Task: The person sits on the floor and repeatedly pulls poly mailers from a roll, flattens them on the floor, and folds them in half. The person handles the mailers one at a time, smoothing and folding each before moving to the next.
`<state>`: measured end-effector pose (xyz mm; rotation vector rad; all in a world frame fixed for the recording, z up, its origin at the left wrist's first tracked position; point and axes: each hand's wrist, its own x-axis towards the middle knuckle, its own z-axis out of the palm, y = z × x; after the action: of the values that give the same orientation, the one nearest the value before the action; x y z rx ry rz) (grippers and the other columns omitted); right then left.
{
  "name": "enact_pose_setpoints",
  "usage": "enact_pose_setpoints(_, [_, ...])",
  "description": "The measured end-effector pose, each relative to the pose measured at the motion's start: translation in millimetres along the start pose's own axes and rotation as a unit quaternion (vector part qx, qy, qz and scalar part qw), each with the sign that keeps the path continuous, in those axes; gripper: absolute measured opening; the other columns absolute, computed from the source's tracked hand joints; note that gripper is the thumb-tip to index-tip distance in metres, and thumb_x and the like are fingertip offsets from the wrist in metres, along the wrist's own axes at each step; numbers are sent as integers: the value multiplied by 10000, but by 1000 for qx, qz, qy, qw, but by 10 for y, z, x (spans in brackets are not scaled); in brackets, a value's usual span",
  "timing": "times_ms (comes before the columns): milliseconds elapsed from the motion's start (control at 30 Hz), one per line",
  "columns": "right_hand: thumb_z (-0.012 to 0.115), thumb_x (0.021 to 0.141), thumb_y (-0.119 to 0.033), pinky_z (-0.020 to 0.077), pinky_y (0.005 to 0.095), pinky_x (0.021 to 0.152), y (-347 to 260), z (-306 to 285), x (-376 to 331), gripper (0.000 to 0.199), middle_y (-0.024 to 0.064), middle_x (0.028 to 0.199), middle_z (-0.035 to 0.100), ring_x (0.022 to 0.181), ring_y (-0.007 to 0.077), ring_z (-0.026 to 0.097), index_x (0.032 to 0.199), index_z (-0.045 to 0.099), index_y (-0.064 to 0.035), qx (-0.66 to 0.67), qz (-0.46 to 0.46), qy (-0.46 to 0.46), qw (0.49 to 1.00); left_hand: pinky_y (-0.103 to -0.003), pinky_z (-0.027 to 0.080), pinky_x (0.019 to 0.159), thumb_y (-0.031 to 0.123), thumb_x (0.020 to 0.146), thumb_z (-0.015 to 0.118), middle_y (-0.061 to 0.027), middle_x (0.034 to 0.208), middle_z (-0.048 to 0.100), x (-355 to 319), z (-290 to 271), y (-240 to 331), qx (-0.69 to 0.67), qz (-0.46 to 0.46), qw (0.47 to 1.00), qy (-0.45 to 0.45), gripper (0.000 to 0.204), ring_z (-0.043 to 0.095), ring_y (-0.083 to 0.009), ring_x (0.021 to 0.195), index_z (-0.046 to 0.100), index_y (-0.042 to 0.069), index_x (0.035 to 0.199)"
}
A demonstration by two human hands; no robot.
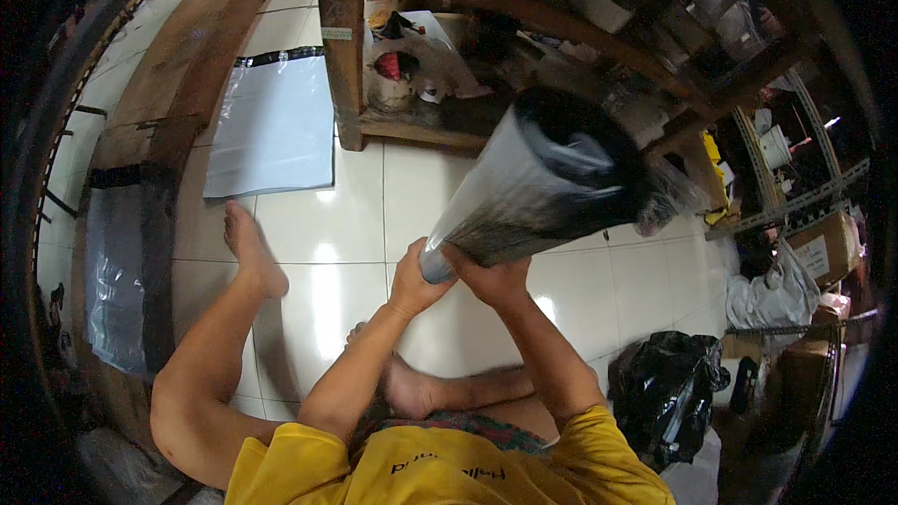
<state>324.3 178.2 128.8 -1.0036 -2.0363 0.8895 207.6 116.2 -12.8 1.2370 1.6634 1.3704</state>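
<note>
Both my hands grip a grey plastic mailing bag [505,182] by its narrow lower end. It slants up and to the right, its wide mouth spread and showing a black inside. My left hand [418,279] is closed at the left side of that end. My right hand [491,279] is closed against the right side, some of its fingers hidden by the bag. On the floor ahead to the left lies a flat pale mailing bag [271,126] with a black strip along its far edge. Whether it is one bag or a stack, I cannot tell.
A long cardboard piece [159,84] runs along the left, with another flat grey bag [117,271] on it. Ahead stands a wooden shelf [344,56] full of clutter. A black plastic bag [664,393] sits at the right, near metal racking and a cardboard box [823,251].
</note>
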Motion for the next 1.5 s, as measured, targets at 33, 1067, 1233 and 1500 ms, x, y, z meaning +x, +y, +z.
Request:
enact_pose_setpoints(33, [845,751,-409,443,469,1035,-9,-59,-29,597,133,1196,689,1118,345,635,1233,665,-106,-20,-18,-13,1000,-426,539,903,254,683,905,-207,1158,663,-28,1,73,3,21,1000,14,836,672,-354,1046,449,23,1344])
enact_pose_setpoints(1067, [393,1013,-570,444,534,1003,-1979,-901,1136,677,312,1303,576,1153,480,588,1369,500,-4,-248,-199,-201,927,-449,449,1051,168,662,890,-258,1347,502,-283,353,-51,5,25,991,131,954,523,-425,1235,366,-22,1436])
enact_pose_setpoints(1233, [377,1021,-574,443,526,1003,-2036,-887,1085,667,290,1313,579,1162,480,582,1354,503,-10,-284,-161,-207,922,-431,502,987,145,672,867,-230,1279,597,-261,347,-117,2,23,992,125,837,606,-390,1161,455,17,1389])
enact_pose_setpoints(1500, [340,1043,-507,394,512,1084,-2067,-1057,1138,621,302,1370,531,1242,456,537,1377,494,-7,-253,-229,-139,930,-415,527,947,186,680,855,-207,1257,636,26,-79,-156,-39,-1,992,-122,789,647,-355,1128,494,48,1368])
